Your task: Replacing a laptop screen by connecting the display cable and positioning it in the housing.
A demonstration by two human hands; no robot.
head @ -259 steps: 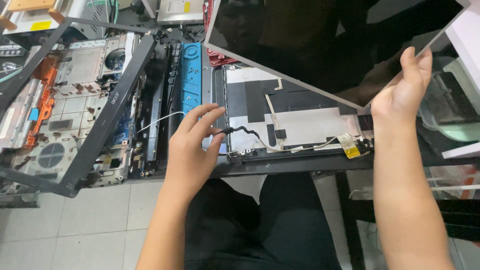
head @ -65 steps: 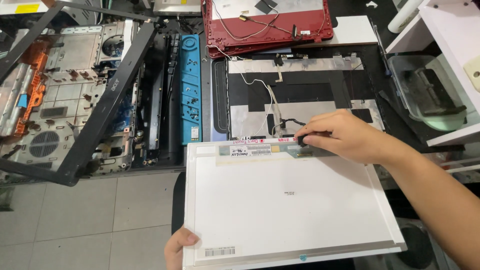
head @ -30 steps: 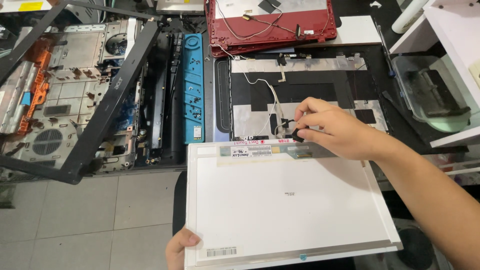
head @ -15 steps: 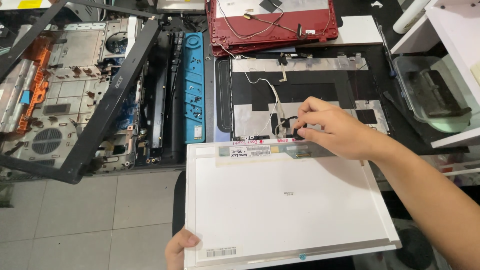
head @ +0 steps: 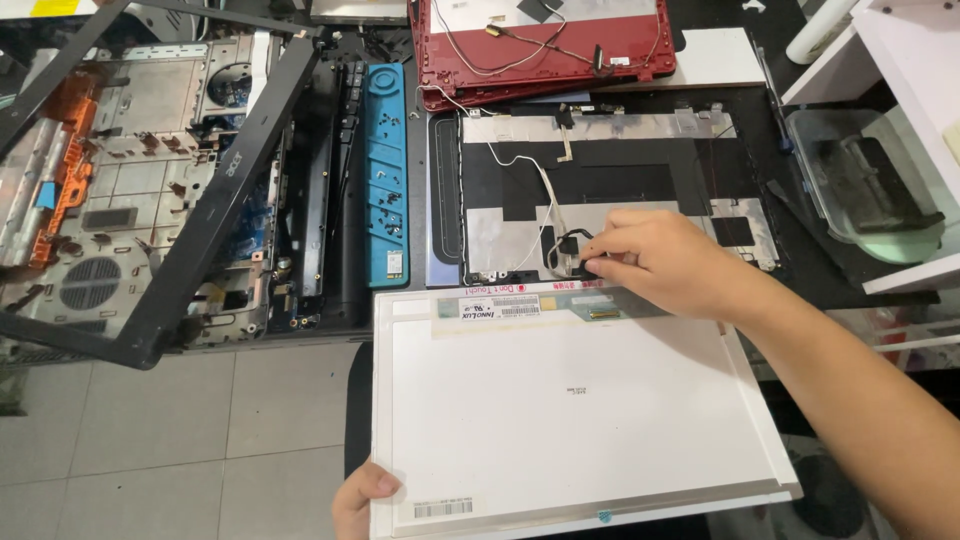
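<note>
Head view. Screen panel [head: 570, 400] lies face down, white back up, overhanging the near edge of the worktop, its top edge just beside the black lid shell [head: 600, 190]. Left hand [head: 362, 498] grips the panel's near left corner, thumb on top. Right hand [head: 668, 262] is closed in a pinch on the black cable [head: 568, 243] at the panel's top edge. Compared with half a second ago, the pinch sits slightly farther from the edge; whether the cable plug is already free cannot be told. Red lid [head: 545, 45] rests at the far edge.
</note>
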